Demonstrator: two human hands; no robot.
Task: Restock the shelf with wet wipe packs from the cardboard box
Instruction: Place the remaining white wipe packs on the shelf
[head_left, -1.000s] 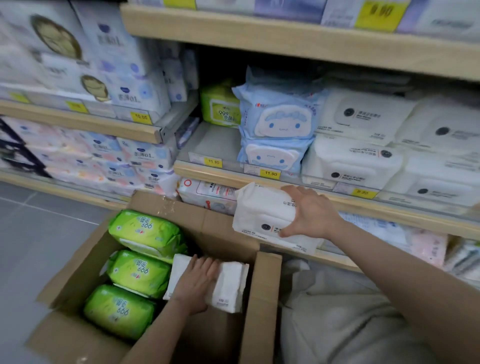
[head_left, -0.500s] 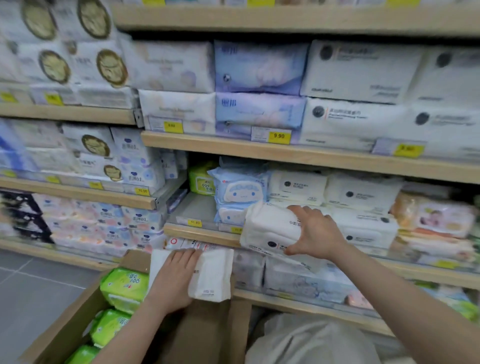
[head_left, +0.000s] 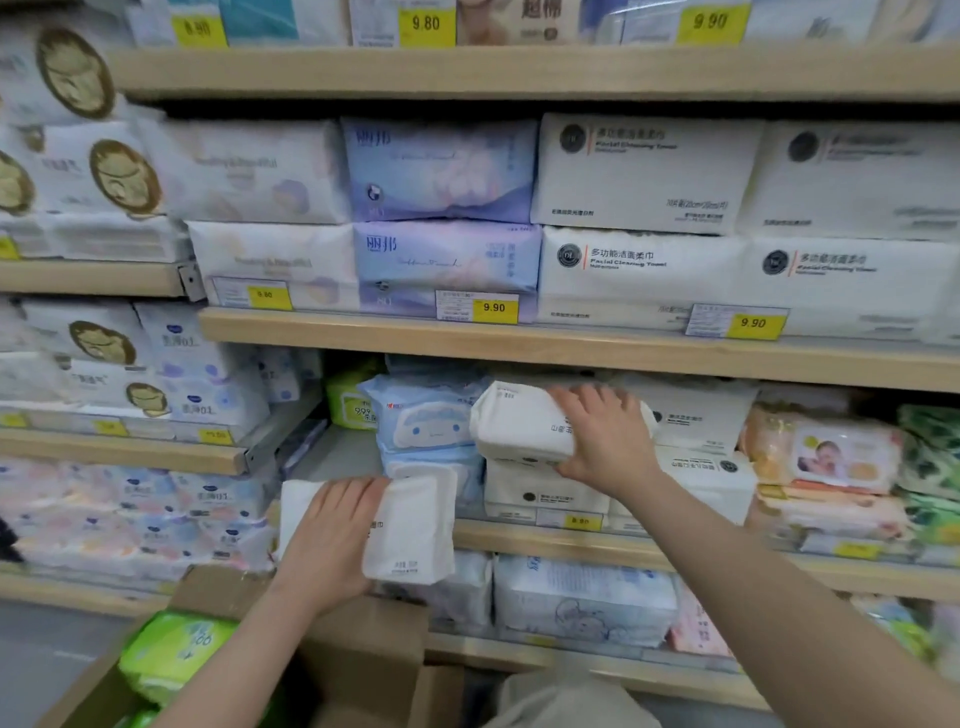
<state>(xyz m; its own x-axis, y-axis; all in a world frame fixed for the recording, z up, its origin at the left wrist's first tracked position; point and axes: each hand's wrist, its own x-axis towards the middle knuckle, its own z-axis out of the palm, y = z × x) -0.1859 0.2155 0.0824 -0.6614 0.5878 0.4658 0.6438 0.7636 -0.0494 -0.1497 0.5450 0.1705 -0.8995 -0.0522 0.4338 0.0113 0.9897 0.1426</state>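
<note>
My right hand (head_left: 605, 439) grips a white wet wipe pack (head_left: 519, 422) and holds it on top of a stack of matching white packs (head_left: 540, 491) on the middle shelf (head_left: 545, 538). My left hand (head_left: 332, 535) grips a second white pack (head_left: 410, 527) in the air in front of that shelf's edge, above the open cardboard box (head_left: 363, 639). A green pack (head_left: 171, 652) lies in the box at the lower left.
Blue cartoon packs (head_left: 423, 423) stand left of the white stack, with a bare patch of shelf floor (head_left: 337, 457) further left. Baby-photo packs (head_left: 826, 454) lie to the right. Shelves above and below are full of packs with yellow price tags.
Both hands have risen with their packs. The right pack went from the shelf edge onto the white stack. The left pack came up out of the box to shelf height.
</note>
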